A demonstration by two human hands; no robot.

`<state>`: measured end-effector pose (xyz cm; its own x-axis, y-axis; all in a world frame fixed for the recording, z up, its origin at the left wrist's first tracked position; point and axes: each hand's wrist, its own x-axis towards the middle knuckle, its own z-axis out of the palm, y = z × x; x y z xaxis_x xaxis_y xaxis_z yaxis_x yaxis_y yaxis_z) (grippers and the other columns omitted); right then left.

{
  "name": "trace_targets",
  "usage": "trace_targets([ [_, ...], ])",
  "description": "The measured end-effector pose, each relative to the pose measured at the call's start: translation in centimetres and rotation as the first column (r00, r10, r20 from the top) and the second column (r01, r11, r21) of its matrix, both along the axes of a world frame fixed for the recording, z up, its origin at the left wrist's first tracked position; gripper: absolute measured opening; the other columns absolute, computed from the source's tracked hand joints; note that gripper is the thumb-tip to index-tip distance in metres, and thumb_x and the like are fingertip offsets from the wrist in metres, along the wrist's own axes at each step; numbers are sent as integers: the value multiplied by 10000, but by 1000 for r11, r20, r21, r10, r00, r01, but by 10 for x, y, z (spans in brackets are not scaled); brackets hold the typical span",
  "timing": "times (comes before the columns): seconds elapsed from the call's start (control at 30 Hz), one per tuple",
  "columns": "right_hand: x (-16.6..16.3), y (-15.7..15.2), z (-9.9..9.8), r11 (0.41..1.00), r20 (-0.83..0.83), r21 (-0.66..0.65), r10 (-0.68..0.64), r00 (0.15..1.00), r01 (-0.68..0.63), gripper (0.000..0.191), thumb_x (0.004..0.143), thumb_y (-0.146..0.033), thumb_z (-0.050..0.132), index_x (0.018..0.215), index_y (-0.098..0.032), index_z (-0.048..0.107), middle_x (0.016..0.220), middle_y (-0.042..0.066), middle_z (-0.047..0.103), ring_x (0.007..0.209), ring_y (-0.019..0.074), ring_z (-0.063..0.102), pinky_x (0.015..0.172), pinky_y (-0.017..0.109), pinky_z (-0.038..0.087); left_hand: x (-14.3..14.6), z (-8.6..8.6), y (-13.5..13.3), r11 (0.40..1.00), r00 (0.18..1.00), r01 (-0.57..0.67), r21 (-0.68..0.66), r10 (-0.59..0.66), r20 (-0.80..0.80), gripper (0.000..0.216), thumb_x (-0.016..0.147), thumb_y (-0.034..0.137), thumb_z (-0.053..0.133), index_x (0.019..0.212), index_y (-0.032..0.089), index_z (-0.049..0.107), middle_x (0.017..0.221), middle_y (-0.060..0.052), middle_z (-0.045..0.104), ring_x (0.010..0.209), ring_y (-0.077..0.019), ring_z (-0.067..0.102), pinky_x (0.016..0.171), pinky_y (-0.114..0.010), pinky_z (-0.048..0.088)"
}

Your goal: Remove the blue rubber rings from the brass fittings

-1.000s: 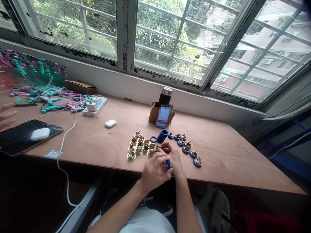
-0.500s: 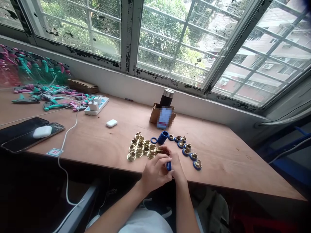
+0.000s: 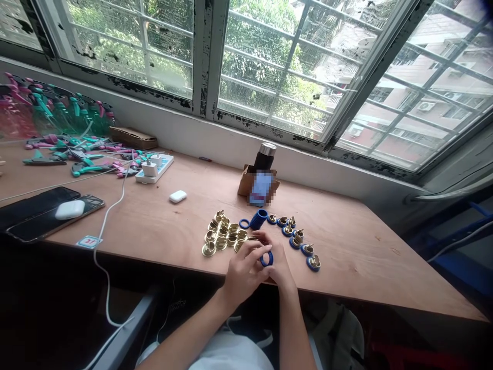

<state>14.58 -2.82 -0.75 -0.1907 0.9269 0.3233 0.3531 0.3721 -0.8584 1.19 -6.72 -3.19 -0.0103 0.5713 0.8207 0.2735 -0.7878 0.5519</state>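
Note:
In the head view my two hands meet over the table's near edge. My left hand (image 3: 244, 270) is closed, pinching a blue ring (image 3: 266, 258) between its fingertips, with the open hole turned toward me. My right hand (image 3: 282, 262) is just to the right, its fingers curled behind the ring. What the right hand grips is hidden. Gold-coloured metal pieces with raised tabs (image 3: 221, 242) lie in a group left of my hands. A stack of blue rings (image 3: 258, 219) stands beyond them, with a single blue ring (image 3: 244, 223) beside it.
Several gold pieces seated in blue rings (image 3: 296, 241) lie on the right. Behind the stack are a cardboard box (image 3: 244, 184) and a black bottle (image 3: 264, 157). A white earbud case (image 3: 177, 196), power strip (image 3: 154, 168), phones (image 3: 34, 216) and pink and green spray heads (image 3: 87, 168) occupy the left.
The blue ring at my fingertips has turned from nearly edge-on to showing its open hole. My hands stay in almost the same place.

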Motion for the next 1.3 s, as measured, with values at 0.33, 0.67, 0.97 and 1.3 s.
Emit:
trace_targets([
  [0.33, -2, 6, -9, 998, -110, -70, -1, 994, -7, 365, 857, -317, 753, 1204, -216, 699, 1085, 78, 776, 983, 238, 734, 900, 358, 585, 9, -4, 5, 987, 861, -132, -96, 162, 483, 449, 905, 240, 778, 1275, 242, 524, 1262, -104, 625, 1172, -240, 674, 936, -390, 617],
  [0.67, 5, -18, 16, 1000, -274, -5, -8, 962, 7, 280, 963, -415, 686, 1177, -235, 694, 1091, 77, 748, 1020, 246, 710, 887, 365, 578, 6, 3, 6, 960, 930, -120, -255, 199, 310, 513, 915, 245, 768, 1367, 236, 527, 1291, -109, 700, 1188, -254, 701, 1046, -478, 576],
  [0.97, -1, -9, 27, 999, -357, -28, -35, 933, 27, 245, 878, -414, 782, 1034, -234, 726, 935, 59, 774, 872, 236, 735, 780, 365, 610, 4, 5, 5, 953, 948, -190, -235, 241, 209, 480, 925, 252, 746, 1368, 258, 564, 1302, -100, 675, 1073, -230, 698, 945, -425, 605],
  [1.3, 13, 75, 48, 955, -127, -50, -297, 946, 293, 315, 805, -398, 731, 991, -163, 830, 746, 74, 779, 664, 212, 722, 628, 309, 580, 5, 0, 7, 964, 948, -215, -160, 245, 204, 304, 916, 141, 675, 1197, 225, 593, 1111, -64, 662, 1007, -210, 660, 885, -376, 580],
])
